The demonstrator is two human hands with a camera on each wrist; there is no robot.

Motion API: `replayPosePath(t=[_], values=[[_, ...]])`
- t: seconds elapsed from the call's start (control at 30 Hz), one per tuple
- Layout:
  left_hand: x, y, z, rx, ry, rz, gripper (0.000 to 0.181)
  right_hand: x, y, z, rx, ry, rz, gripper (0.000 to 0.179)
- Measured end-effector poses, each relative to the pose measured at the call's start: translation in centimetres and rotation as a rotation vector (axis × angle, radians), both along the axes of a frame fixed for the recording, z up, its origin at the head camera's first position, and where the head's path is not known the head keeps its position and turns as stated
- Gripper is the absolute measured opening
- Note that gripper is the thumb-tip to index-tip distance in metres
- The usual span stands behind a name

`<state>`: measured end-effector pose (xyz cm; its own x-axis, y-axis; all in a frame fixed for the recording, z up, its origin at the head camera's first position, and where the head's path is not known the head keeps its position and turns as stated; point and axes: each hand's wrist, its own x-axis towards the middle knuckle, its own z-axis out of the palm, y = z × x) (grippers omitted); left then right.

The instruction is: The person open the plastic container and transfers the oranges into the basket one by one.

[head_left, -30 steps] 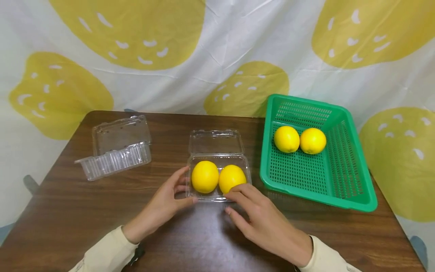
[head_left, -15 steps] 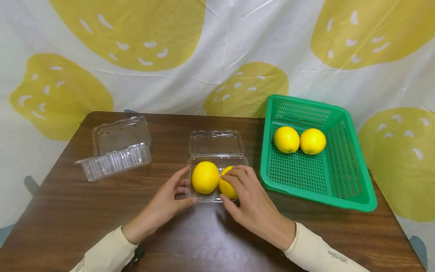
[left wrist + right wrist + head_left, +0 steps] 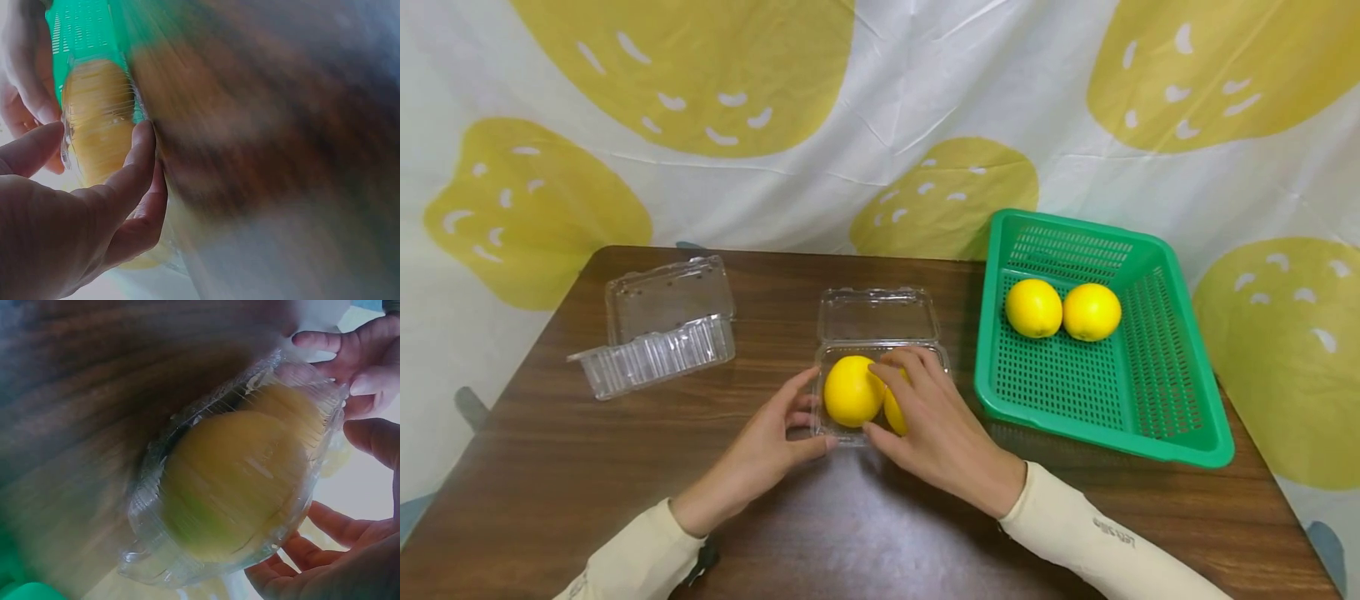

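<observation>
A clear plastic clamshell box [image 3: 874, 342] stands in the middle of the table, its lid [image 3: 877, 318] folded back. Two yellow oranges lie in its base: the left orange [image 3: 853, 392] shows well, while the right orange [image 3: 892, 410] is mostly covered. My left hand [image 3: 760, 450] holds the box at its left end, thumb at the front corner and fingers along the side. Over the right orange reaches my right hand [image 3: 936, 433], fingers loosely bent, fingertips close to the left orange. Its fingers [image 3: 340, 525] lie along the box's upper side in the right wrist view.
On the right is a green plastic basket [image 3: 1105, 429] holding two more oranges [image 3: 1063, 310] side by side. A second clear clamshell box [image 3: 658, 354], lid raised, sits at the back left of the brown table [image 3: 625, 450]. A fruit-print cloth [image 3: 760, 192] hangs behind.
My right hand has moved left and forward, from the box's front right corner to over the right orange, fingertips now near the left one. My left hand and the box look still.
</observation>
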<state>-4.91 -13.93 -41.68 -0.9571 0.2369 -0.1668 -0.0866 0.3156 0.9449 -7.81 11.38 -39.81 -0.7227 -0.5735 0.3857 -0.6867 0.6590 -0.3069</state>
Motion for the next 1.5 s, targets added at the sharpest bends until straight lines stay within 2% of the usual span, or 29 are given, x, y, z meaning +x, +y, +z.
replayPosePath(t=[0.33,0.7,0.93,1.13,1.37,1.5], values=[[0.0,0.0,0.0,0.001,0.003,-0.001,0.093,-0.9,-1.0,-0.3,0.087,-0.004,-0.015,0.067],[0.0,-0.1,-0.1,0.000,0.005,-0.004,0.094,-1.8,-1.5,-0.6,0.106,0.003,0.000,0.077],[0.0,-0.1,-0.1,-0.009,-0.006,-0.006,0.093,-2.3,-2.2,-0.3,0.179,-0.044,-0.030,0.083],[0.0,0.0,-0.1,0.004,0.002,-0.010,0.094,-2.6,-2.7,-0.2,0.240,-0.040,-0.048,0.084],[-0.1,0.1,-0.1,0.024,0.004,-0.005,0.094,-2.7,-2.8,-0.2,0.206,-0.052,-0.054,0.078],[0.0,0.0,-0.1,0.023,0.005,-0.003,0.094,-2.6,-2.9,-0.4,0.189,-0.031,-0.048,0.078]])
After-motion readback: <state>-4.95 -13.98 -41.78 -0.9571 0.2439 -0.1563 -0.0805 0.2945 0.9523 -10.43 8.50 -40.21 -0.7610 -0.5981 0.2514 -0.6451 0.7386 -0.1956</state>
